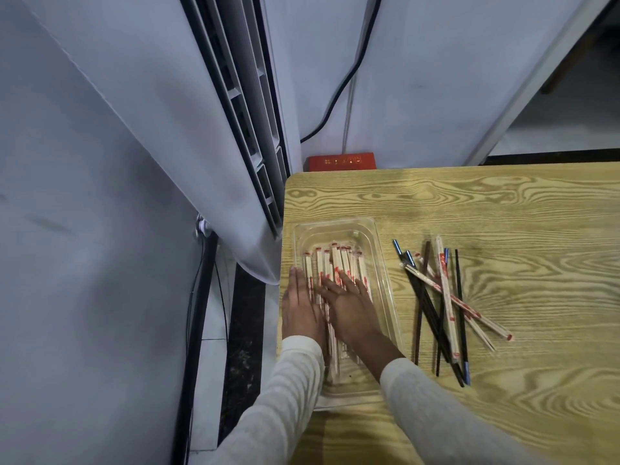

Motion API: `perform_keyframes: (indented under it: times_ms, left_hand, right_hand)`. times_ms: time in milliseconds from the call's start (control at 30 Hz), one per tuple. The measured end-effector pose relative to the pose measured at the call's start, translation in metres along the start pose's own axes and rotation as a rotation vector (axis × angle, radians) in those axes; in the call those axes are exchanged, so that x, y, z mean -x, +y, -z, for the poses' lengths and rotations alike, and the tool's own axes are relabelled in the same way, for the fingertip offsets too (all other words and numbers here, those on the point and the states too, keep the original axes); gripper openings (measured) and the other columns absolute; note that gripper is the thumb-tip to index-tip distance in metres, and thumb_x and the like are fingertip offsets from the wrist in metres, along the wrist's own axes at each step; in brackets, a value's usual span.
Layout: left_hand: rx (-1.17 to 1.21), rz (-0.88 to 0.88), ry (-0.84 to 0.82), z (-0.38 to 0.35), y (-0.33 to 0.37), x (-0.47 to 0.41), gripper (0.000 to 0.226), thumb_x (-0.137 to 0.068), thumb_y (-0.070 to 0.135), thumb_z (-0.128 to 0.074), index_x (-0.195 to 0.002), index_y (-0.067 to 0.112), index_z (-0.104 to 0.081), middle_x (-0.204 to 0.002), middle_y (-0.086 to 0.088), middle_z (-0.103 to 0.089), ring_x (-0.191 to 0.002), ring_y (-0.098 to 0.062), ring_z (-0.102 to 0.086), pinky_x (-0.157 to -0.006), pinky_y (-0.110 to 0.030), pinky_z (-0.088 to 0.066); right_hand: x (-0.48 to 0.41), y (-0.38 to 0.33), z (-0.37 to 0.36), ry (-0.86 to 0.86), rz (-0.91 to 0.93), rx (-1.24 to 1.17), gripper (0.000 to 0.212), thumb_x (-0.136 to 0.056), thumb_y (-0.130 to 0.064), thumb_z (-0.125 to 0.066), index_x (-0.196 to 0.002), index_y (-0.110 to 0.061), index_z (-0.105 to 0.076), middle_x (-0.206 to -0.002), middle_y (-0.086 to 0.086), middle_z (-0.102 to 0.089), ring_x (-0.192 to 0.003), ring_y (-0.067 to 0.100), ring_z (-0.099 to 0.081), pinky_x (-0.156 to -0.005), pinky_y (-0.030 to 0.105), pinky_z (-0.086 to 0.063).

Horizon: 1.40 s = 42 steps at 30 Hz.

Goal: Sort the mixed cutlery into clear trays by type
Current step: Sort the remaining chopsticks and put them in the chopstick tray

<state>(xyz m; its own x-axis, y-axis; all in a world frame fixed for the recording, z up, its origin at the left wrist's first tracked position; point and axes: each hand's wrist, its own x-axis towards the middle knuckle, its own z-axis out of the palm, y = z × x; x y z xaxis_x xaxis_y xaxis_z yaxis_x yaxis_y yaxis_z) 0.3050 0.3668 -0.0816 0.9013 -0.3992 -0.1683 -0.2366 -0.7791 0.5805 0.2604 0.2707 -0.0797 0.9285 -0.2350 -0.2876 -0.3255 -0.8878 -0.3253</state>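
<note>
At the table's (pixel 503 209) left edge, the left hand (pixel 300 308) lies with its fingers straight and together against the left side of the wrapped chopsticks (pixel 339 260) in the clear tray (pixel 380 260), gripping nothing. Just beside it, the right hand (pixel 350 305) rests flat on the same bundle, fingers spread and released, pointing toward 12 o'clock. The sticks under both palms lie lengthwise in the tray, running 12 to 6. The hands seem to be evening out the bundle rather than lifting any of it. The unsorted pile lies outside the tray, at 3 o'clock from the right hand and near its far wall. There the black chopsticks (pixel 423 298) and a few loose wrapped pairs (pixel 447 297) cross one another. Most run roughly 12 to 6, and one wrapped pair slants from 10 to 4. The right hand is the nearer one, so the next pick is probably its job. A wrapped pair lying on top would come away most easily.
</note>
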Motion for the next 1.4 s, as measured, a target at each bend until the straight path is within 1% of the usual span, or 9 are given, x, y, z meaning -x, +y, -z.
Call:
perform_keyframes:
  times_ms: [133,267,400,467,533,600,900,1033,1400]
  left_hand:
    - [-0.029,0.01,-0.024,0.007,0.005,0.003,0.056,-0.097,0.01,-0.031,-0.149,0.01,-0.009,-0.158,-0.003,-0.006,-0.145,-0.02,-0.012,-0.12,-0.029,-0.01]
    - [-0.16,-0.038,0.009,0.005,0.006,0.007,0.053,-0.087,0.018,-0.029,-0.135,-0.001,-0.04,-0.14,-0.019,-0.046,-0.126,-0.031,-0.049,-0.111,-0.036,-0.028]
    - [-0.37,-0.135,-0.095,0.001,0.004,0.015,0.053,-0.079,0.024,-0.039,-0.129,0.007,-0.042,-0.132,-0.017,-0.054,-0.122,-0.032,-0.053,-0.105,-0.04,-0.024]
    - [-0.475,-0.149,-0.15,0.003,0.005,0.024,0.063,-0.075,0.022,-0.055,-0.134,0.004,-0.045,-0.14,-0.016,-0.046,-0.13,-0.031,-0.045,-0.115,-0.038,-0.013]
    - [-0.601,-0.195,-0.231,0.003,0.007,0.031,0.075,-0.087,0.027,-0.052,-0.147,0.002,-0.016,-0.156,-0.017,-0.009,-0.145,-0.028,-0.005,-0.117,-0.038,0.015]
    - [-0.783,-0.282,-0.321,0.0,0.011,0.036,0.074,-0.096,0.033,-0.036,-0.147,0.002,0.008,-0.156,-0.015,0.013,-0.143,-0.029,0.017,-0.106,-0.039,0.023]
    - [-0.955,-0.146,-0.492,-0.027,0.035,0.034,0.067,-0.098,0.038,-0.019,-0.147,-0.001,0.003,-0.155,-0.022,0.004,-0.143,-0.039,0.01,-0.114,-0.052,0.009]
    - [-0.803,-0.022,-0.473,-0.033,0.041,0.03,0.065,-0.098,0.028,-0.022,-0.145,-0.006,0.008,-0.154,-0.023,0.011,-0.143,-0.035,0.012,-0.116,-0.044,0.008]
    - [-0.634,-0.09,-0.413,-0.022,0.035,0.019,0.074,-0.095,0.026,-0.037,-0.147,0.004,0.012,-0.156,-0.012,0.017,-0.145,-0.024,0.015,-0.118,-0.037,0.004]
  right_hand:
    - [0.002,-0.001,0.0,-0.036,-0.008,-0.034,0.057,-0.096,-0.018,-0.041,-0.149,-0.032,-0.024,-0.159,-0.009,-0.012,-0.147,0.019,0.003,-0.118,0.039,0.001]
    - [0.006,0.001,0.002,-0.029,0.002,-0.134,0.06,-0.096,-0.015,-0.04,-0.15,-0.03,-0.02,-0.159,-0.007,-0.007,-0.147,0.017,0.003,-0.119,0.036,-0.001]
    - [0.013,0.004,0.002,0.13,-0.077,-0.313,0.065,-0.088,0.006,-0.043,-0.147,-0.019,-0.03,-0.158,0.001,-0.016,-0.146,0.017,-0.014,-0.118,0.025,-0.012]
    - [0.018,0.005,0.004,0.172,-0.138,-0.363,0.065,-0.087,0.009,-0.043,-0.146,-0.018,-0.033,-0.156,0.002,-0.021,-0.144,0.017,-0.021,-0.116,0.023,-0.017]
    - [0.022,0.005,0.007,0.192,-0.18,-0.385,0.063,-0.087,0.009,-0.042,-0.144,-0.018,-0.036,-0.154,0.004,-0.026,-0.142,0.018,-0.025,-0.115,0.026,-0.022]
    - [0.026,0.006,0.01,0.221,-0.19,-0.42,0.061,-0.086,0.01,-0.041,-0.14,-0.016,-0.041,-0.15,0.005,-0.032,-0.139,0.018,-0.031,-0.114,0.028,-0.028]
    - [0.049,0.016,0.028,0.329,-0.06,-0.533,0.047,-0.084,0.012,-0.042,-0.122,-0.011,-0.058,-0.129,0.004,-0.051,-0.119,0.017,-0.052,-0.102,0.031,-0.042]
    - [0.051,0.026,0.033,0.299,-0.055,-0.535,0.045,-0.084,0.012,-0.044,-0.119,-0.011,-0.061,-0.123,0.003,-0.053,-0.113,0.016,-0.054,-0.099,0.026,-0.043]
    - [0.027,0.01,0.022,0.121,-0.192,-0.439,0.044,-0.094,-0.001,-0.037,-0.137,-0.009,-0.044,-0.141,0.009,-0.046,-0.128,0.023,-0.046,-0.107,0.03,-0.036]
